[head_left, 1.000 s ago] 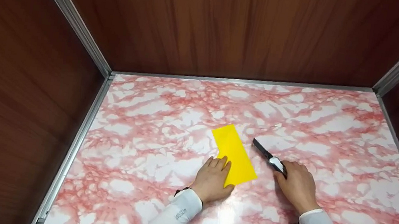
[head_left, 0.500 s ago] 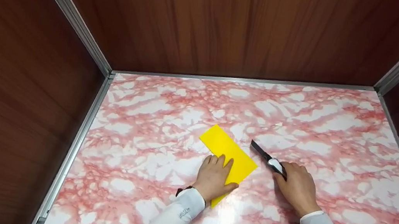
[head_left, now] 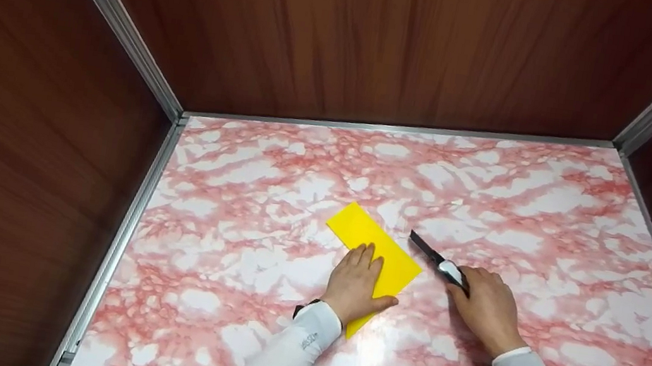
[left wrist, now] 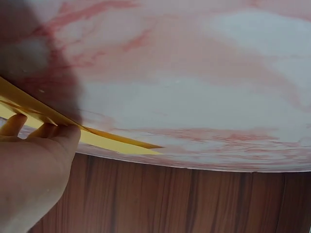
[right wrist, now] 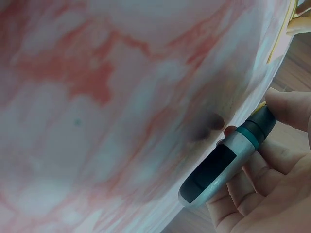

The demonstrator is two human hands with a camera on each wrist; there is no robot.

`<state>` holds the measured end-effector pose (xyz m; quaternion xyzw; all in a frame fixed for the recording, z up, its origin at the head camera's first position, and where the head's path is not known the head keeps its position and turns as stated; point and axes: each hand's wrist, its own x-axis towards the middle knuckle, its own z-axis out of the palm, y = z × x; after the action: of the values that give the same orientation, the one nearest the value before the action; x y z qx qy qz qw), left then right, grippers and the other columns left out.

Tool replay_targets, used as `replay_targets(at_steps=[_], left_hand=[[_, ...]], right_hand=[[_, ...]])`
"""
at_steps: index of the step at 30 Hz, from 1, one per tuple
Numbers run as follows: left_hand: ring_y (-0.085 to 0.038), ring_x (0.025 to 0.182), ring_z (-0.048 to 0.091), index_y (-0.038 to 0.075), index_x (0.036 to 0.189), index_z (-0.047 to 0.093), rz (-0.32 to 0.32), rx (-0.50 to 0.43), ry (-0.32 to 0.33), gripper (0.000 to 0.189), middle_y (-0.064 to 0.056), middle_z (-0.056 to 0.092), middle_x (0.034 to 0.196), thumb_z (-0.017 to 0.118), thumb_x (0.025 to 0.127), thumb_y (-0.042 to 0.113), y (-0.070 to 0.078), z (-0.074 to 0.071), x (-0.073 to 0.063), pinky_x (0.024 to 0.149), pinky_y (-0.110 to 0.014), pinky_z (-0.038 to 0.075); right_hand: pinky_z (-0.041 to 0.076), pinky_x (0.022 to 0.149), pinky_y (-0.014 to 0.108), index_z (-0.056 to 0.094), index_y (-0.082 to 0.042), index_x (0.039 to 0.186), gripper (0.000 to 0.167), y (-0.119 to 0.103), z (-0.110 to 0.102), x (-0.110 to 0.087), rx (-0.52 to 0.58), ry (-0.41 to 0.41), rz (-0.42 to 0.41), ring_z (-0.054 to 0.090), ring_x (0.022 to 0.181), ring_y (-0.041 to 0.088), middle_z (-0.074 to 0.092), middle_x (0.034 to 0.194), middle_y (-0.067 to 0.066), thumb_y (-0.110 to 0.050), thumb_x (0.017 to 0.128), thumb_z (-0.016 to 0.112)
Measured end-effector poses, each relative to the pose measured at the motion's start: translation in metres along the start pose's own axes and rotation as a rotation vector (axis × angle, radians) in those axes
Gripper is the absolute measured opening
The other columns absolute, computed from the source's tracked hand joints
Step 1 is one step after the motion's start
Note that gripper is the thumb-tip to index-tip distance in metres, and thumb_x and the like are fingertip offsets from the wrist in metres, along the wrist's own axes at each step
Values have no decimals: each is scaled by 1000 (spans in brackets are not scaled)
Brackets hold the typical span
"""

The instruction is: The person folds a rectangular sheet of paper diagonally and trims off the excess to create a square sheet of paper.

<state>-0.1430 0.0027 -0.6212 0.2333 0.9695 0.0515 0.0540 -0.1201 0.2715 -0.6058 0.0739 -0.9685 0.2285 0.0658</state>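
Note:
A folded sheet of yellow paper (head_left: 361, 229) lies on the table, its long strip pointing to the far left. My left hand (head_left: 353, 286) rests across the sheet with its fingers fairly straight and the thumb spread out to the right. In the left wrist view the fingertips lie on the yellow paper (left wrist: 116, 143), whose layers stand slightly apart along the fold. My right hand (head_left: 487, 305) grips a utility knife (head_left: 451, 271) to the right of the paper, its dark front end pointing to the far left. The right wrist view shows the handle's grey and black rear end (right wrist: 218, 162).
The table (head_left: 228, 246) has a glossy pink-and-white marbled top. Dark wood-grain panels (head_left: 352, 40) with metal edge strips wall it in at the back and both sides. A small pale scrap (head_left: 457, 202) lies beyond the knife.
The yellow paper has turned anticlockwise under my left hand, and then stayed put. The left hand has since shifted slightly right and away from me. My right hand keeps its hold on the knife.

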Motion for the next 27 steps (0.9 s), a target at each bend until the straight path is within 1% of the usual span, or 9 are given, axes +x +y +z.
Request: replay_targets(at_steps=[5,10,13,20,27], left_hand=[[-27,144,19,14,145,42,-18,-2,32,87,-12,25,156,45,85,76,1,2,2,117,-38,10],[-29,142,23,13,141,45,-13,-2,74,83,-13,30,154,46,86,75,2,5,2,116,-39,13],[-30,141,26,12,139,47,-10,3,96,81,-14,33,152,47,86,74,1,5,3,116,-40,16],[-29,139,30,13,134,49,-16,44,134,78,-13,37,148,46,86,74,3,8,5,115,-40,18],[-30,135,34,13,125,51,-23,80,160,68,-13,40,144,46,89,71,4,8,7,112,-42,23]], right_hand=[[44,73,53,65,-4,119,40,0,-1,-1,-1,-8,10,57,86,35,65,103,15,-28,88,73],[43,74,53,64,-4,121,41,0,-3,-3,3,-27,30,56,88,35,64,106,15,-29,89,72],[43,74,53,64,-3,121,41,0,-4,-4,5,-37,28,56,88,35,64,106,16,-28,89,72],[43,72,52,65,-3,118,39,1,-3,-7,2,-8,25,56,88,34,65,106,15,-24,87,74],[43,72,52,66,-4,117,37,1,-4,-8,10,7,27,57,87,34,66,105,15,-23,86,75]])
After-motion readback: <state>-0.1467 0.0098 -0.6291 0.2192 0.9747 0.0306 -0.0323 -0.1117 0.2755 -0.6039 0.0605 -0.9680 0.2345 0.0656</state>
